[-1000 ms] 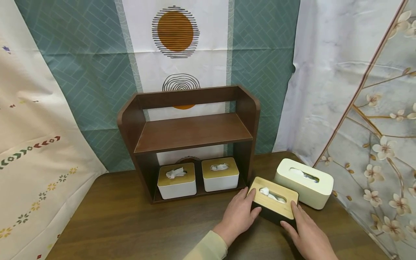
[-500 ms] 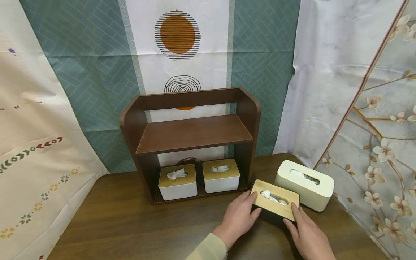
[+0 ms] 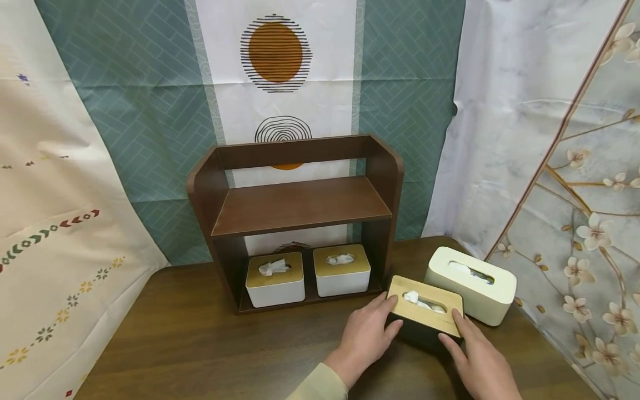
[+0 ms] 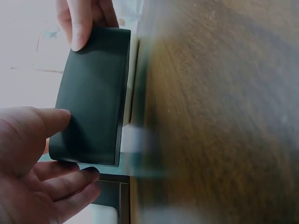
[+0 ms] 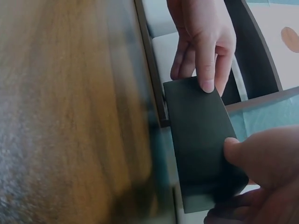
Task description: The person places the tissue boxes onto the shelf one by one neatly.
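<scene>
head view | left hand (image 3: 364,334) and right hand (image 3: 481,361) grip opposite ends of wood-topped black tissue box (image 3: 421,316) | location: right of brown shelf (image 3: 300,204), just in front of cream tissue box (image 3: 480,297)

- The rack (image 3: 300,205) stands on the table (image 3: 200,344).
- In its lower compartment: left box (image 3: 275,293), right box (image 3: 343,283).
- Front box (image 3: 424,318), before and right of the rack.
- Rear box (image 3: 475,293), behind and right of that.
</scene>
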Available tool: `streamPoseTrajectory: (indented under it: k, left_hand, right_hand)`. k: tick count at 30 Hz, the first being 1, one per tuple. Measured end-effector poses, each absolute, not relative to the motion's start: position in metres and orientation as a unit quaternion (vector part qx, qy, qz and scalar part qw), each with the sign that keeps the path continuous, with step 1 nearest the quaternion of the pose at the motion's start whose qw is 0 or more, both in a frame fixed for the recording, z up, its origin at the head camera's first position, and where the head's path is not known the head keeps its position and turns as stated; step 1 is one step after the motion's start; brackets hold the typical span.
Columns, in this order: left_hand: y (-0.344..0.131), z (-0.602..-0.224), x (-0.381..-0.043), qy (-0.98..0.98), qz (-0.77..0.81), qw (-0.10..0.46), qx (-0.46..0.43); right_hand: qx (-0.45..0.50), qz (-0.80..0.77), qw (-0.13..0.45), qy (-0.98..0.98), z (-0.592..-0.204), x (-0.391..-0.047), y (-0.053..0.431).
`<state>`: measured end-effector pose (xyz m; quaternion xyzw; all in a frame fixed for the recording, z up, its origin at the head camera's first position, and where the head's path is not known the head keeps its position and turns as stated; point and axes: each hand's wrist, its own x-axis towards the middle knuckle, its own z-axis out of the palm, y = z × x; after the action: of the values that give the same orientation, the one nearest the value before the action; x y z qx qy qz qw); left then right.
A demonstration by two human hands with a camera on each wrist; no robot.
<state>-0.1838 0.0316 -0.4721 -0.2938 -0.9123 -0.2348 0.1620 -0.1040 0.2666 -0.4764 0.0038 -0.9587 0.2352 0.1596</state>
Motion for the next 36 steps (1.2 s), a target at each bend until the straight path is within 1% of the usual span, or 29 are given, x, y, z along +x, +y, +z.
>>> streamPoseTrajectory:
  k: [5,11,20,36]
  left_hand:
    - [0.028,-0.467,-0.181,-0.906,-0.242,0.180,-0.296]
    - [0.018,-0.457,-0.176,-0.903,-0.242,0.198,-0.296]
    - [0.002,-0.440,-0.165,-0.889,-0.250,0.244,-0.296]
    - [-0.021,-0.402,-0.146,-0.872,-0.271,0.309,-0.267]
  right_hand:
    - [0.017,0.238,0.180,-0.954,-0.472,-0.101,0.266]
    - [0.029,0.239,0.186,-0.953,-0.464,-0.099,0.264]
    - [0.037,0.254,0.205,-0.944,-0.449,-0.091,0.256]
    - [0.096,0.272,0.267,-0.920,-0.412,-0.093,0.238]
